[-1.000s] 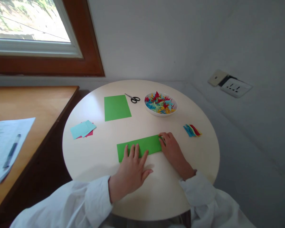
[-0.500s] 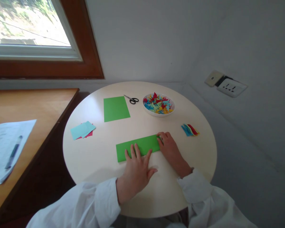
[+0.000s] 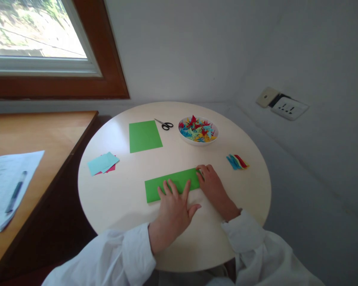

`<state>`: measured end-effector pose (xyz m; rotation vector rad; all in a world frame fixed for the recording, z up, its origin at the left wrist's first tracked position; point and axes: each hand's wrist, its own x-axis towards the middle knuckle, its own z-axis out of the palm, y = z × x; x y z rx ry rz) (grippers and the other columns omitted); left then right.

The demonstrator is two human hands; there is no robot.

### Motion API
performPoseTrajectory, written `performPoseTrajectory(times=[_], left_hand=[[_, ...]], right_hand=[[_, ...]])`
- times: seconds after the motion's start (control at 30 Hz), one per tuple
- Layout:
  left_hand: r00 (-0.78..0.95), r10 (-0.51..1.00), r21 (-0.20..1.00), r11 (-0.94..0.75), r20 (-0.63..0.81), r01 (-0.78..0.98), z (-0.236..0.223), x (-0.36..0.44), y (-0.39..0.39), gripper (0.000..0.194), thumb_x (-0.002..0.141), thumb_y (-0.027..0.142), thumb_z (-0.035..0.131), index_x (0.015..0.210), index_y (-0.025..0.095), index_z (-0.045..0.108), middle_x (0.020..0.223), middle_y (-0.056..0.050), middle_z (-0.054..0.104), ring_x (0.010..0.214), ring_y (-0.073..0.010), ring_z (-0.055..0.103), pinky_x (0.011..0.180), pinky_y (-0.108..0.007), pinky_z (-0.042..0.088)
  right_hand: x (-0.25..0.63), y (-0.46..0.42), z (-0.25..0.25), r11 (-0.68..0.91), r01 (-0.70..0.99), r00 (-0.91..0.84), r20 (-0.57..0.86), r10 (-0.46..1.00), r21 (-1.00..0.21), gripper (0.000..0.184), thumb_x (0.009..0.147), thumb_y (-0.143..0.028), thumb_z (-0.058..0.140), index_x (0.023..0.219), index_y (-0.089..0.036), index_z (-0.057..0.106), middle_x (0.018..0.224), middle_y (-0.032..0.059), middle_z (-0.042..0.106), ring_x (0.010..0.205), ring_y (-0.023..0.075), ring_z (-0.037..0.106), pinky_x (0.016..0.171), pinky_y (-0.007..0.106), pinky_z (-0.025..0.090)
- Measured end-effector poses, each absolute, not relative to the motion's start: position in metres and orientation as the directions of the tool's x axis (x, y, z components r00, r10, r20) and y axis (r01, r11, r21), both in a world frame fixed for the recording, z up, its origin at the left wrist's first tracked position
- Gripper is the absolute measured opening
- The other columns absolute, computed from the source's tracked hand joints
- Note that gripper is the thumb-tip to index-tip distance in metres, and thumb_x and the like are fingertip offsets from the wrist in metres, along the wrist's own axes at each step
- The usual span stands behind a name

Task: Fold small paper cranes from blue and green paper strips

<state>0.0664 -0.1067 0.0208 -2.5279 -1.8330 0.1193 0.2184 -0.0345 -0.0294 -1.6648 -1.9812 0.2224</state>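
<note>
A folded strip of green paper (image 3: 154, 190) lies lengthwise in front of me on the round white table (image 3: 131, 214). My left hand (image 3: 173, 212) rests palm down at its lower edge, with the fingers spread over the paper and the thumb out to the side. At the strip's right end, my right hand (image 3: 214, 187) has its fingers bent round the short edge, gripping that corner. The fingers cover part of the paper there.
Beyond the strip are a green sheet (image 3: 145, 137), black-handled scissors (image 3: 166, 126) and a white bowl (image 3: 198, 143) of colourful folded paper pieces. Light blue paper pieces (image 3: 100, 163) lie left, coloured strips (image 3: 237, 162) right. A wooden desk (image 3: 47, 131) holds papers and a pen (image 3: 16, 191).
My left hand has slid slightly to the right along the strip, its spread fingers still on the paper. My right hand keeps its place at the right end.
</note>
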Motion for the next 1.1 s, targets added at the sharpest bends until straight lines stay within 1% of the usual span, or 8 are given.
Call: performPoseTrajectory(times=[0.1, 0.17, 0.4, 0.57, 0.77, 0.97, 1.03, 1.1], left_hand=[[0.262, 0.96, -0.094, -0.271, -0.094, 0.958, 0.025, 0.075, -0.103, 0.072, 0.085, 0.06, 0.034, 0.14, 0.014, 0.032, 0.124, -0.03, 0.051, 0.115, -0.0438, 0.048, 0.087, -0.057, 0.038], [0.249, 0.96, -0.11, -0.263, -0.124, 0.959, 0.026, 0.078, -0.103, 0.072, 0.084, 0.06, 0.036, 0.139, 0.013, 0.034, 0.125, -0.03, 0.05, 0.115, -0.0438, 0.048, 0.088, -0.058, 0.038], [0.258, 0.955, -0.057, -0.268, -0.146, 0.962, 0.03, 0.079, -0.103, 0.065, 0.082, 0.06, 0.043, 0.139, 0.03, 0.033, 0.128, -0.023, 0.051, 0.115, -0.0441, 0.048, 0.085, -0.061, 0.037], [0.251, 0.952, -0.076, -0.266, -0.173, 0.961, 0.034, 0.083, -0.1, 0.061, 0.081, 0.059, 0.045, 0.137, 0.042, 0.028, 0.128, -0.02, 0.051, 0.113, -0.0449, 0.049, 0.083, -0.06, 0.038], [0.243, 0.953, -0.088, -0.262, -0.181, 0.961, 0.035, 0.084, -0.1, 0.06, 0.082, 0.058, 0.045, 0.137, 0.044, 0.025, 0.129, -0.019, 0.051, 0.113, -0.0436, 0.05, 0.083, -0.06, 0.038], [0.248, 0.952, -0.097, -0.268, -0.179, 0.959, 0.034, 0.083, -0.101, 0.061, 0.081, 0.058, 0.046, 0.136, 0.046, 0.022, 0.129, -0.02, 0.051, 0.113, -0.0439, 0.05, 0.082, -0.06, 0.039], [0.246, 0.953, -0.1, -0.266, -0.178, 0.959, 0.034, 0.083, -0.101, 0.061, 0.081, 0.059, 0.045, 0.136, 0.047, 0.022, 0.129, -0.019, 0.051, 0.113, -0.0435, 0.051, 0.082, -0.059, 0.039], [0.247, 0.953, -0.102, -0.267, -0.174, 0.958, 0.034, 0.083, -0.1, 0.06, 0.081, 0.059, 0.045, 0.136, 0.047, 0.022, 0.129, -0.018, 0.051, 0.113, -0.0434, 0.05, 0.081, -0.059, 0.039]], right_hand=[[0.218, -0.034, -0.029, 0.218, 0.86, -0.092, 0.28, 0.956, -0.461, 0.019, 0.082, -0.011, 0.04, 0.092, -0.019, 0.055, 0.09, 0.0086, 0.054, 0.084, 0.0214, 0.055, 0.078, 0.036, 0.047], [0.218, -0.034, -0.028, 0.207, 0.861, -0.085, 0.271, 0.959, -0.464, 0.019, 0.082, -0.011, 0.04, 0.092, -0.018, 0.055, 0.091, 0.0096, 0.055, 0.084, 0.0218, 0.055, 0.078, 0.036, 0.047], [0.219, -0.034, -0.03, 0.228, 0.867, -0.1, 0.292, 0.951, -0.444, 0.018, 0.083, -0.012, 0.041, 0.091, -0.019, 0.055, 0.09, 0.0097, 0.055, 0.083, 0.0221, 0.055, 0.077, 0.036, 0.048], [0.22, -0.034, -0.03, 0.234, 0.854, -0.1, 0.295, 0.95, -0.464, 0.018, 0.083, -0.013, 0.041, 0.092, -0.019, 0.056, 0.09, 0.0095, 0.055, 0.083, 0.022, 0.056, 0.077, 0.037, 0.048], [0.222, -0.035, -0.028, 0.237, 0.839, -0.115, 0.266, 0.957, -0.49, 0.018, 0.082, -0.013, 0.046, 0.096, -0.017, 0.055, 0.093, 0.0101, 0.055, 0.089, 0.0222, 0.055, 0.083, 0.038, 0.047], [0.233, -0.038, -0.024, 0.34, 0.795, -0.245, 0.247, 0.938, -0.503, 0.019, 0.084, -0.017, 0.049, 0.102, -0.018, 0.053, 0.098, 0.0081, 0.054, 0.095, 0.0199, 0.055, 0.088, 0.037, 0.047], [0.235, -0.039, -0.023, 0.385, 0.791, -0.289, 0.264, 0.92, -0.475, 0.021, 0.084, -0.017, 0.049, 0.105, -0.019, 0.052, 0.1, 0.0083, 0.053, 0.096, 0.0203, 0.054, 0.088, 0.038, 0.046], [0.237, -0.041, -0.022, 0.412, 0.816, -0.322, 0.273, 0.906, -0.406, 0.023, 0.084, -0.018, 0.051, 0.107, -0.018, 0.053, 0.1, 0.01, 0.055, 0.096, 0.0226, 0.053, 0.087, 0.04, 0.046]])
